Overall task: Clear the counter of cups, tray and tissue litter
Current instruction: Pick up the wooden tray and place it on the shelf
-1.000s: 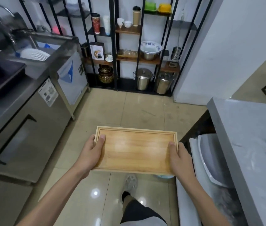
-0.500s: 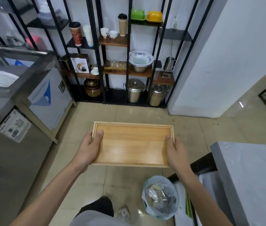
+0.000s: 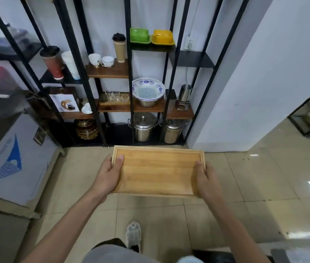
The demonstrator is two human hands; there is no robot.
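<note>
Tray of wood held flat over the floor, my left hand gripping its left edge, my right hand gripping its right edge, shelf rack just ahead

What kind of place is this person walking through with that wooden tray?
Probably the back area of a small cafe or tea shop. A black metal shelf rack holds takeaway cups, teacups and steel lidded pots, and a stainless-steel counter unit stands at left.
</note>
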